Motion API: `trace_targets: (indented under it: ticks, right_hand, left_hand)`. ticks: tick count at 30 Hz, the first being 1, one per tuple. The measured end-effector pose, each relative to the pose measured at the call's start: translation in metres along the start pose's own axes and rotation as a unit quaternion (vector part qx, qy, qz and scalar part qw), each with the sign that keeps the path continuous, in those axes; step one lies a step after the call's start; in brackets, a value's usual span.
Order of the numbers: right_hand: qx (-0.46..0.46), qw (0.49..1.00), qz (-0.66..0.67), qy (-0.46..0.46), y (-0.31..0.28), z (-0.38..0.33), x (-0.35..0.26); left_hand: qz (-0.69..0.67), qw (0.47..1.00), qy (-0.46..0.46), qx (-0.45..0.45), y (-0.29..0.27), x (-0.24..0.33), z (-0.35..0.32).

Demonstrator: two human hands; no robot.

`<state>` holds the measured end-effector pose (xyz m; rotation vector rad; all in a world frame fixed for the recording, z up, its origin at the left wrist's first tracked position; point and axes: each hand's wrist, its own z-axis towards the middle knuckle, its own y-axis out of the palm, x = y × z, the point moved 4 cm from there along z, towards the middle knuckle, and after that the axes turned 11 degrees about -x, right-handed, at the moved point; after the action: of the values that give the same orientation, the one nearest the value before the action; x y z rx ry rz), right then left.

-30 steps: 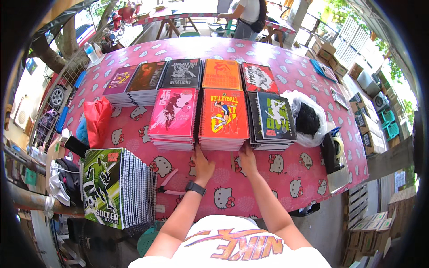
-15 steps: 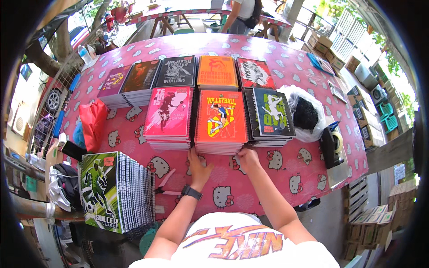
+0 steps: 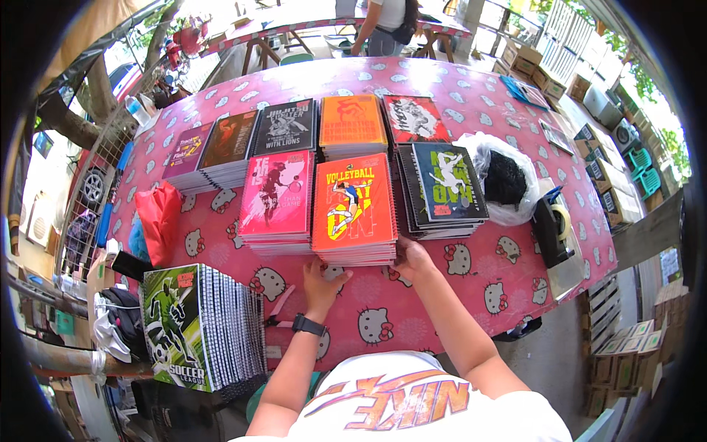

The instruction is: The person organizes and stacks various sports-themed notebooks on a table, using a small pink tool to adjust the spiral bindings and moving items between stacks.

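Note:
A stack of red-orange spiral notebooks (image 3: 355,206), with a player on the cover, stands in the front row, pulled nearer me than its neighbours and slightly turned. My right hand (image 3: 414,259) grips its near right corner, fingers partly hidden by the stack. At its front edge rests my left hand (image 3: 324,287), thumb held apart from the fingers, fingertips touching the lower notebooks. To the left stands a pink notebook stack (image 3: 276,195); to the right, a stack with a dark green-and-blue cover (image 3: 445,184).
Behind are purple (image 3: 188,151), brown (image 3: 230,140), black (image 3: 286,127), orange (image 3: 352,121) and red-grey (image 3: 414,121) notebook stacks. Green notebooks (image 3: 177,324) stand near left, by a red cloth pouch (image 3: 157,221). Right are a white plastic bag (image 3: 508,214) and tape dispenser (image 3: 552,228). A person (image 3: 387,29) stands beyond.
The red-orange stack has slid toward me and turned a little, leaving a wider gap from the green-and-blue stack. My right hand has moved onto its right corner; the left stays at the front.

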<state>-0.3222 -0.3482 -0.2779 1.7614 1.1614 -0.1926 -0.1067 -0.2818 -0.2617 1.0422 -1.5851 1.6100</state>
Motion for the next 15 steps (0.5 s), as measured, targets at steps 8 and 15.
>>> trace_targets:
  ticks: [8,15]
  right_hand:
    - [0.083,0.989,-0.088,-0.081,0.015,-0.015,-0.008]
    - [0.032,0.925,-0.358,-0.124,-0.004,-0.026,-0.038]
  left_hand:
    - [0.142,0.981,0.006,0.135,-0.004,0.001,-0.001]
    - [0.178,0.979,-0.025,0.093,-0.011,0.004,0.002]
